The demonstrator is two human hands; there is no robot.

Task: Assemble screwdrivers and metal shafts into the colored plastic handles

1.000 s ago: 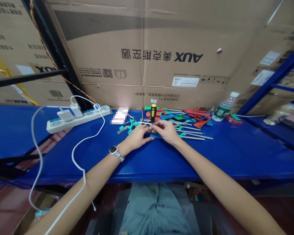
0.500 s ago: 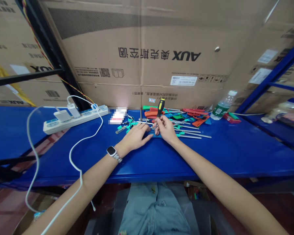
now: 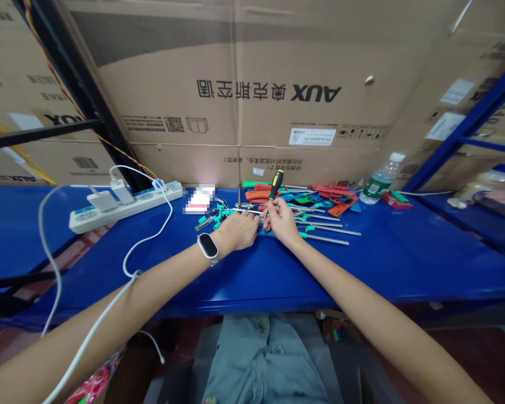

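My right hand is closed around a screwdriver, whose black and yellow handle points up and tilts slightly right. The screwdriver's lower end is hidden by my fingers. Close beside it, my left hand rests palm down with its fingers curled over the near part of the pile; what those fingers grip is hidden. Under and around both hands lie several metal rods with teal pieces. Behind them are tools with red handles and flat red, orange and blue pieces.
A white power strip with chargers lies at left, and its white cable runs across my left forearm. A plastic bottle stands at right beside a red box. Large cartons wall off the back of the blue shelf.
My left hand has turned, its thumb tucking in and its fingers curling tighter, while the forearm swung lower. The right hand stays on the screwdriver. The view shifts slightly.
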